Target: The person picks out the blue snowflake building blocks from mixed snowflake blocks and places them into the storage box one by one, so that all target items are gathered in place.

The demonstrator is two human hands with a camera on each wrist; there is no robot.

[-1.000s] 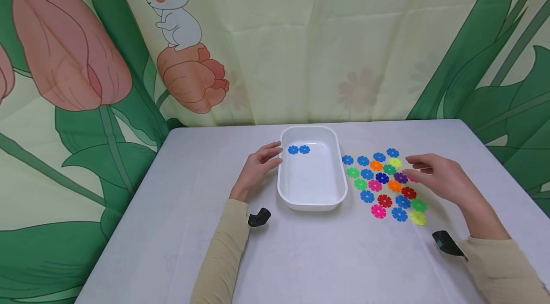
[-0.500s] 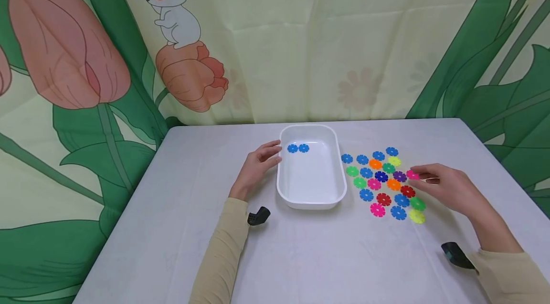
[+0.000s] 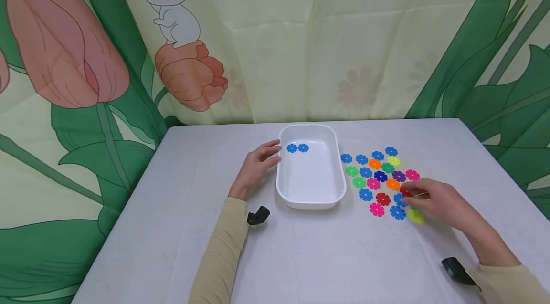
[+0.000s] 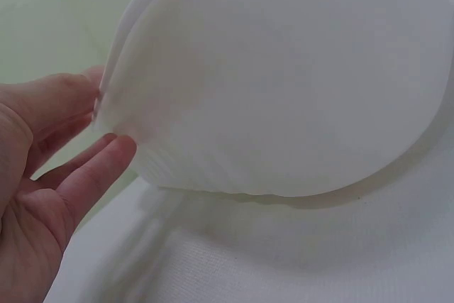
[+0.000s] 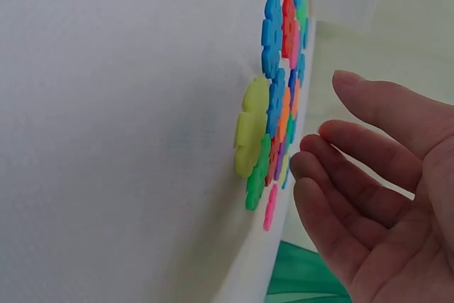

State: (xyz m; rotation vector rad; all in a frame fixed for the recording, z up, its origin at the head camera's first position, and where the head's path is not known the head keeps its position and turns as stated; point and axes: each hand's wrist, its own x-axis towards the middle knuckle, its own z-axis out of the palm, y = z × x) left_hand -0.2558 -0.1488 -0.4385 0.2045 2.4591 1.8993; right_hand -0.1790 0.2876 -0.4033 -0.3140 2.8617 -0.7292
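Note:
My left hand (image 3: 254,170) rests its fingertips against the left side of a white plastic tray (image 3: 311,177), fingers extended. In the left wrist view those fingers (image 4: 96,168) touch the tray's outer wall (image 4: 269,118). Two blue snowflake discs (image 3: 298,148) lie side by side in the tray's far left part. My right hand (image 3: 442,203) hovers over the right edge of a spread of colourful snowflake discs, nearest a red disc (image 3: 405,190) and a blue disc (image 3: 398,199). Nothing shows between its thumb and fingers in the right wrist view. A green disc (image 5: 258,175) is hidden beneath it in the head view.
Several discs in blue, green, orange, pink, purple and yellow lie flat right of the tray, among them a yellow disc (image 3: 416,216) and a pink disc (image 3: 412,174). A white cloth (image 3: 172,227) covers the table. A printed curtain (image 3: 292,56) hangs behind.
My right hand has moved nearer to me, from the pink disc at the far right edge to above the red and blue discs. The left hand stays at the tray.

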